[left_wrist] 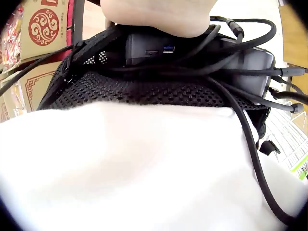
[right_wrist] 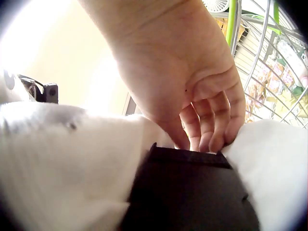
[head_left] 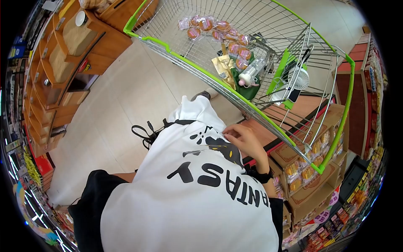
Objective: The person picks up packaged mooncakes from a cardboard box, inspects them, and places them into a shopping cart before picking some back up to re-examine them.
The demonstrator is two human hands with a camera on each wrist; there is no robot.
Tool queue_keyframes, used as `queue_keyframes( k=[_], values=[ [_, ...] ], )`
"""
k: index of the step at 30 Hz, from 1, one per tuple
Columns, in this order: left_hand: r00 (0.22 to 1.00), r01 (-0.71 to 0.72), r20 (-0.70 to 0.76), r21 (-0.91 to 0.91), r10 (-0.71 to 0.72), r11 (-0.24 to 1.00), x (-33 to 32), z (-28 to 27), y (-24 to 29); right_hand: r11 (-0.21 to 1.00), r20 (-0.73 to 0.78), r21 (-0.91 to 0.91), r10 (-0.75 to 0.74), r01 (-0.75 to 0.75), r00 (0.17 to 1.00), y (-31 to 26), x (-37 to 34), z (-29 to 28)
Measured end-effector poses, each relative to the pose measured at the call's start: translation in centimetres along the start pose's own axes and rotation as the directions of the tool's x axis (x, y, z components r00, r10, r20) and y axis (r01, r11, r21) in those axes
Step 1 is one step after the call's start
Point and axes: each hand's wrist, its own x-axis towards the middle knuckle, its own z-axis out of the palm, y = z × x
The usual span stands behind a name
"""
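Touching the white shirt (head_left: 168, 214), R hand (head_left: 245, 140) has fingers bent, close together — contact partly hidden, can't tell if pinching. Shirt's under them; cart (head_left: 352, 90) beyond, long side slanting past, R hand nearer — L hand (left_wrist: 159, 17) fingers n/v.

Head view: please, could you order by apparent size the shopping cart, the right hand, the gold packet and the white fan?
1. Shopping cart
2. Right hand
3. Gold packet and white fan: these look too alike in size to rank surely.
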Motion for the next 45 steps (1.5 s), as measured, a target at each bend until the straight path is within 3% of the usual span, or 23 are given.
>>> queue_keyframes(
  k=[6,9,10,11,12,13,14,15,16,17,20,23,27,32,33,35,36,38,40,42,43,45],
  values=[
    [0.997,0.081,-0.011,0.073,-0.081,0.994,-2.8,-5.1,-0.6,0.999,0.014,0.038,0.002,-0.002,1.0,-0.5,0.9,-0.6],
    [0.981,0.184,-0.08,0.086,-0.177,0.979,-5.2,-9.5,-3.5,1.0,0.049,-0.018,-0.02,0.021,0.999,-1.2,1.7,-1.7],
    [0.95,0.269,-0.163,-0.015,-0.268,0.963,-6.5,-11.6,-6.1,1.0,0.045,-0.019,-0.021,0.022,0.999,-1.6,2.0,-2.3],
    [0.921,0.104,-0.262,-0.548,-0.288,0.83,-7.4,-13.9,-11.6,0.999,0.06,-0.052,-0.008,0.012,0.998,-2.1,2.3,-2.9],
    [0.743,0.427,-0.364,-0.388,-0.561,0.817,-10.7,-16.0,-4.5,0.996,0.073,-0.088,0.004,0.003,0.997,-2.7,2.6,-3.6],
    [0.641,0.145,-0.567,-0.574,-0.518,0.806,-11.9,-18.3,-5.8,0.996,0.067,-0.088,0.004,0.002,0.998,-3.2,3.0,-4.1],
    [0.694,0.01,-0.615,-0.51,-0.373,0.86,-12.9,-22.6,-8.1,0.999,0.039,-0.041,-0.003,0.004,0.999,-3.6,3.4,-4.5],
    [0.577,-0.084,-0.769,-0.389,-0.274,0.917,-14.2,-24.8,-5.1,1.0,0.012,0.007,-0.007,0.007,1.0,-4.2,3.8,-5.0],
    [0.533,-0.183,-0.822,-0.343,-0.2,0.921,-14.9,-27.9,-3.1,1.0,0.034,0.0,-0.02,0.02,0.999,-5.4,4.5,-5.8],
    [0.504,-0.177,-0.84,-0.33,-0.203,0.927,-16.0,-29.4,2.1,1.0,0.028,0.002,-0.016,0.016,0.999,-6.1,5.0,-6.2],
    [0.58,-0.247,-0.809,-0.066,0.093,0.967,-18.1,-30.0,16.2,0.995,-0.03,0.015,-0.098,0.099,0.995,-7.5,6.9,-6.6],
    [0.584,-0.371,-0.718,0.177,0.377,0.912,-16.6,-32.6,22.6,0.985,-0.032,0.075,-0.153,0.155,0.988,-8.3,9.4,-6.9],
    [0.592,-0.372,-0.68,0.246,0.433,0.895,-13.1,-38.8,26.1,0.96,-0.102,0.235,-0.132,0.152,0.986,-8.7,13.4,-7.7],
    [0.595,-0.308,-0.77,0.046,0.23,0.95,-6.4,-49.5,25.2,0.926,-0.276,0.349,-0.048,0.147,0.96,-6.3,17.3,-9.4],
    [0.605,-0.311,-0.759,0.055,0.242,0.949,-5.4,-50.8,25.0,0.907,-0.31,0.396,-0.011,0.14,0.951,-5.7,17.9,-9.6],
    [0.549,-0.418,-0.821,-0.105,0.159,0.902,-3.3,-53.3,24.6,0.896,-0.337,0.428,0.034,0.121,0.941,-4.1,18.9,-9.8],
    [0.47,-0.429,-0.873,-0.097,0.13,0.898,-1.4,-55.2,23.8,0.873,-0.338,0.478,0.085,0.093,0.937,-3.6,19.4,-9.9],
    [0.501,-0.41,-0.846,-0.044,0.184,0.911,2.9,-60.3,20.1,0.835,-0.333,0.549,0.168,0.046,0.928,-2.5,20.3,-10.1],
    [0.532,-0.395,-0.814,0.005,0.233,0.919,4.4,-61.8,20.4,0.816,-0.334,0.577,0.211,0.022,0.919,-1.3,21.2,-10.2],
    [0.453,-0.386,-0.882,-0.065,0.128,0.92,5.9,-61.9,19.7,0.784,-0.318,0.62,0.277,-0.023,0.907,-0.1,21.8,-10.2],
    [0.466,-0.383,-0.876,-0.07,0.126,0.921,6.8,-62.7,19.1,0.781,-0.319,0.624,0.29,-0.03,0.902,0.5,22.0,-10.2],
    [0.356,-0.338,-0.913,0.076,0.202,0.938,8.3,-64.0,18.1,0.754,-0.308,0.654,0.331,-0.054,0.892,1.8,22.4,-10.2]
  ],
)
